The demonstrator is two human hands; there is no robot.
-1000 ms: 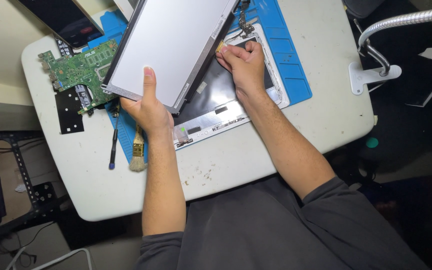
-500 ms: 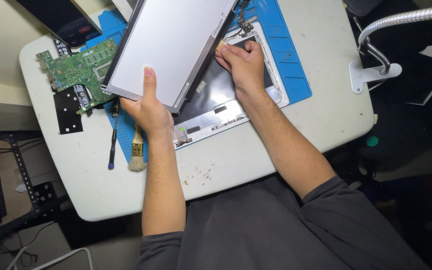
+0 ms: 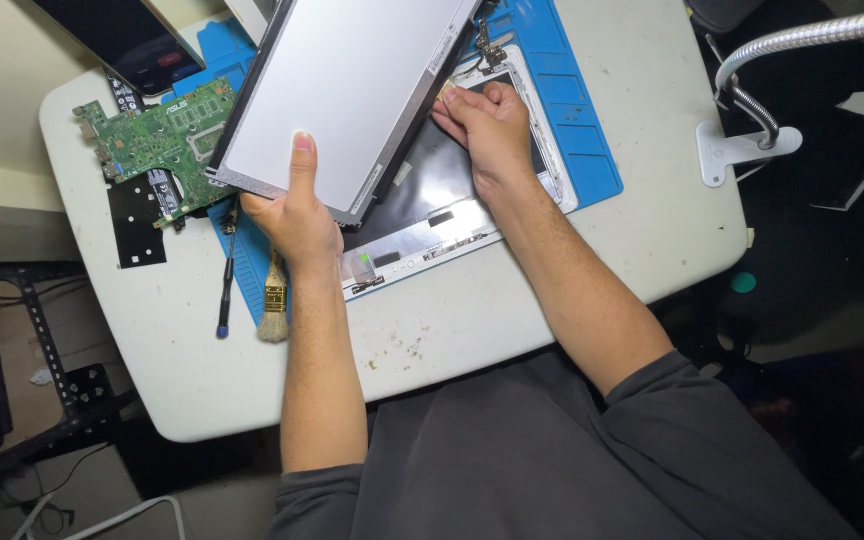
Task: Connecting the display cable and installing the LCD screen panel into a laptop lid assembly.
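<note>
both hands [image 3: 297, 215] lift screen panel [image 3: 347, 95] above lid shell [image 3: 432, 230].

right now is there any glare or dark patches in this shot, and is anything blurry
Head view: the flat panel held by the left hand reflects a soft, even sheen, no hard glare; the white table is brightly lit, while the floor at right is almost black; the right hand and green circuit board look sharp.

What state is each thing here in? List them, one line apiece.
Flat grey display panel: lifted, tilted off the lid.
Silver laptop lid shell: lying flat, panel out.
Left hand: gripping the panel's lower edge, thumb on top.
Right hand: fingertips at the panel's right edge.
Green circuit board: bare, out on the table.
Small bristle brush: lying untouched.
</note>
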